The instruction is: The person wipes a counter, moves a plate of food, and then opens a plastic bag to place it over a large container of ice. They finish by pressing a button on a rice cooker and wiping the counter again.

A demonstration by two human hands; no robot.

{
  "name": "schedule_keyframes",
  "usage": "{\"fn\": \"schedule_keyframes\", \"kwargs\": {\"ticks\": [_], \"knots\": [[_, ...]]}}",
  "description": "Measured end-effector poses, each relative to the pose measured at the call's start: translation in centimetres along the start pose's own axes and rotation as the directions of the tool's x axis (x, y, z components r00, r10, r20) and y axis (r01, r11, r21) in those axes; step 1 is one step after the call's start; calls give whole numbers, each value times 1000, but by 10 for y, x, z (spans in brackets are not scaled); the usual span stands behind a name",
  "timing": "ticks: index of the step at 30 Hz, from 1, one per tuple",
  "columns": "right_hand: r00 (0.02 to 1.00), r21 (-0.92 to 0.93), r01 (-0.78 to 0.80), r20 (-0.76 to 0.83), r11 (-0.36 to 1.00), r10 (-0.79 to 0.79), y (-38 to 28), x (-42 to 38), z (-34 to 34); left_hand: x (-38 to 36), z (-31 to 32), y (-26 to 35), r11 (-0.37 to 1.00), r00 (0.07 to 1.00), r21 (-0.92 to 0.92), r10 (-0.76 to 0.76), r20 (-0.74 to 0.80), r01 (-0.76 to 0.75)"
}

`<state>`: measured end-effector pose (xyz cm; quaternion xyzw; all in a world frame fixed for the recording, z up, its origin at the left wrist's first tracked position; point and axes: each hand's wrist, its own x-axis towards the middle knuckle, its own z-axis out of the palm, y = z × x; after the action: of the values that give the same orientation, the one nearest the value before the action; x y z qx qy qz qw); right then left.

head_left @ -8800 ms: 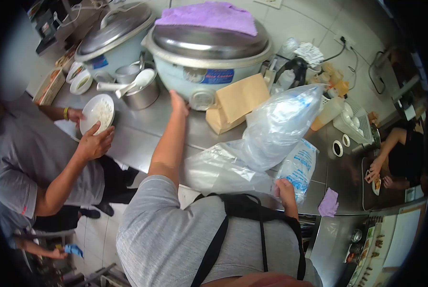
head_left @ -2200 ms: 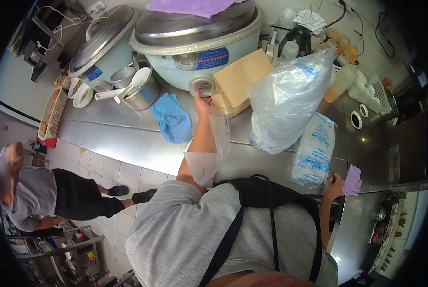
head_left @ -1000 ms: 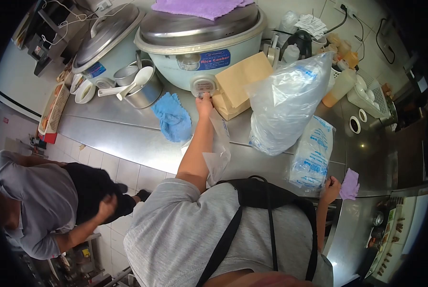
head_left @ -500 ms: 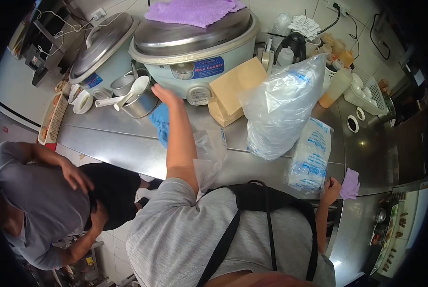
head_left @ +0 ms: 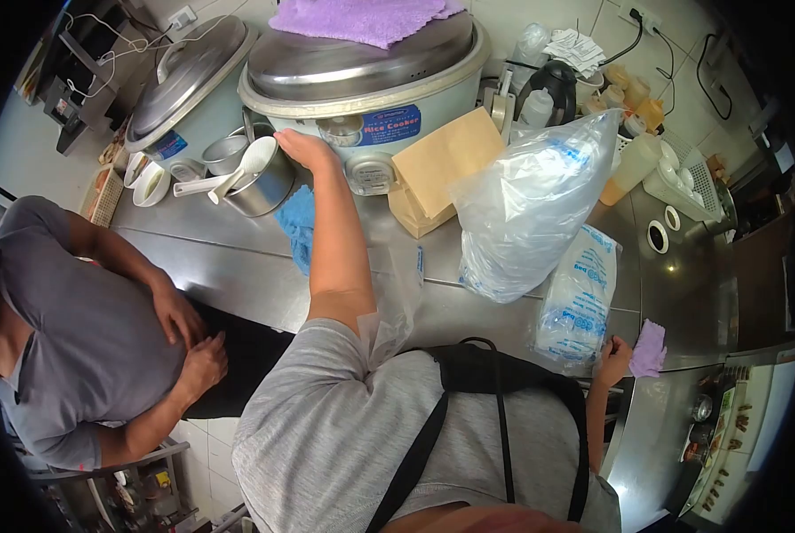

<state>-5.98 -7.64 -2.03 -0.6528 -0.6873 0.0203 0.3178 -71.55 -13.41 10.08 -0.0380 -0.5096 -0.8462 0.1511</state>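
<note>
My left hand (head_left: 304, 149) reaches forward to the right rim of a metal pot (head_left: 269, 191), its fingers stretched out and close together. Inside the pot are a smaller metal pan (head_left: 226, 153) and a white ladle (head_left: 257, 156). A blue cloth (head_left: 297, 226) lies beside my forearm. Near the counter's front edge, my right hand (head_left: 615, 360) is curled beside a packet of clear bags with blue print (head_left: 579, 298); what its fingers hold is too small to tell. A purple cloth (head_left: 649, 348) lies to its right.
Two rice cookers (head_left: 362, 107) (head_left: 193, 111) stand at the back. A brown paper bag (head_left: 446, 164) and a big filled plastic bag (head_left: 540, 209) stand mid-counter. Bottles (head_left: 633, 164) and a white basket (head_left: 682, 191) are right. A person in grey (head_left: 87, 329) stands at left.
My left hand has moved slightly forward and left, closer to the pot's rim. The person at the left has come nearer to the counter and me. My right hand is nearly unmoved.
</note>
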Motion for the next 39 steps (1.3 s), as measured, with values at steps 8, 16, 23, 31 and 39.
{"fn": "schedule_keyframes", "kwargs": {"ticks": [8, 16, 23, 31, 39], "knots": [[1000, 10, 1, 5, 1000, -1, 2, -1, 1, -2, -3, 1, 990, 999, 131, 43, 14, -45], [1000, -1, 10, -24, 1000, -10, -9, -2, -5, 19, 20, 98, 875, 912, 257, 391, 126, -410], [1000, 12, 4, -12, 1000, -4, -4, -3, -2, 27, 38, 116, 379, 903, 821, 124, 411, -426], [999, -3, -17, -27, 1000, 17, 0, -3, 1, 24, 33, 117, 430, 892, 785, 138, 431, -446], [1000, 7, 2, -16, 1000, -2, 5, -1, 3, 9, 17, 114, 508, 868, 713, 172, 466, -483]]}}
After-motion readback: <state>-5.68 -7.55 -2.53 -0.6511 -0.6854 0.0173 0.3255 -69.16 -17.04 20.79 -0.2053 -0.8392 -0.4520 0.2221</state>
